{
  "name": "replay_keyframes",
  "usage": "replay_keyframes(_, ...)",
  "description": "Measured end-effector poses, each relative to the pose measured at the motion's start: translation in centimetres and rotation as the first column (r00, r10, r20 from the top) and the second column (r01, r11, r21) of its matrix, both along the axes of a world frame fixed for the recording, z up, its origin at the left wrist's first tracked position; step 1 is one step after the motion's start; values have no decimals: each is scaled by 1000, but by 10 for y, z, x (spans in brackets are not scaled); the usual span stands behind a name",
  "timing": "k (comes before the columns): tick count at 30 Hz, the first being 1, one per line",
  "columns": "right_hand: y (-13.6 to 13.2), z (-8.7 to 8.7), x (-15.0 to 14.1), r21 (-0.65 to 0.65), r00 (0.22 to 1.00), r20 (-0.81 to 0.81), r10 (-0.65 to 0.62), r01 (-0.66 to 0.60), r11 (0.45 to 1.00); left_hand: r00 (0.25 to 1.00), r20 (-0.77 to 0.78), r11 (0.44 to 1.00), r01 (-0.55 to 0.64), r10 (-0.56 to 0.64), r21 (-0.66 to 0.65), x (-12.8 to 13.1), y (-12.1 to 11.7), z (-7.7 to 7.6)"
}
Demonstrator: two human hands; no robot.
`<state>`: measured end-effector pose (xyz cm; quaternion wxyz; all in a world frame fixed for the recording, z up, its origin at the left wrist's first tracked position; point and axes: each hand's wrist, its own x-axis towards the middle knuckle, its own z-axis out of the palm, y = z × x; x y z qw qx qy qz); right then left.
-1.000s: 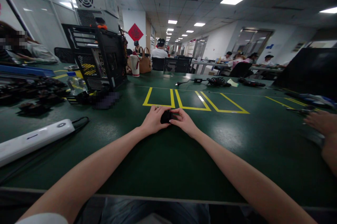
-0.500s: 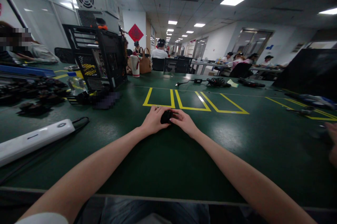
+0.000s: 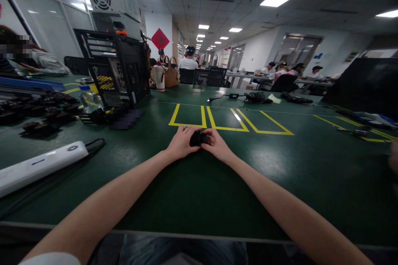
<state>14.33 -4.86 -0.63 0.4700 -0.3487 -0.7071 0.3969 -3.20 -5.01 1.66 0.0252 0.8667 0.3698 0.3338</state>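
Over the green table [image 3: 199,190], in front of the yellow tape marks, my two hands meet at a small black object [image 3: 195,138] of a kind I cannot make out. My left hand [image 3: 182,141] is wrapped round its left side. Thumb and fingers of my right hand [image 3: 217,145] are curled about its right end, where a narrower dark rounded part [image 3: 204,138] shows between them. Whether that part is joined to the rest cannot be told. Fingers hide much of the object.
A white power strip [image 3: 43,165] and its cord lie at left, with black parts [image 3: 46,109] and a bottle [image 3: 90,99] behind. An open computer case [image 3: 121,66] stands beyond. Cables [image 3: 256,97] lie at the back. Another person's hand [image 3: 393,157] shows at the right edge.
My right hand's fingers have opened slightly, moving right, and the dark rounded part now shows between them. My left hand stays put. The other person's hand has moved back toward the right edge.
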Motion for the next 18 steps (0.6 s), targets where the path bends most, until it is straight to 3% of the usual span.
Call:
replay_keyframes(5,2,-2,4,118,958,226,-179,155,981,1000,-5,1000,-15,15,-18,0,1,-1)
replay_keyframes(11,-3,2,9,187,839,492,-232,158,970,999,17,997,-37,39,-72,-1,7,0)
replay_keyframes(14,0,4,16,175,805,545,-235,165,971,995,76,980,-52,68,-191,-2,18,-3)
replay_keyframes(18,9,5,30,104,791,568,-226,204,974,982,166,896,-8,91,-444,-6,31,-7)
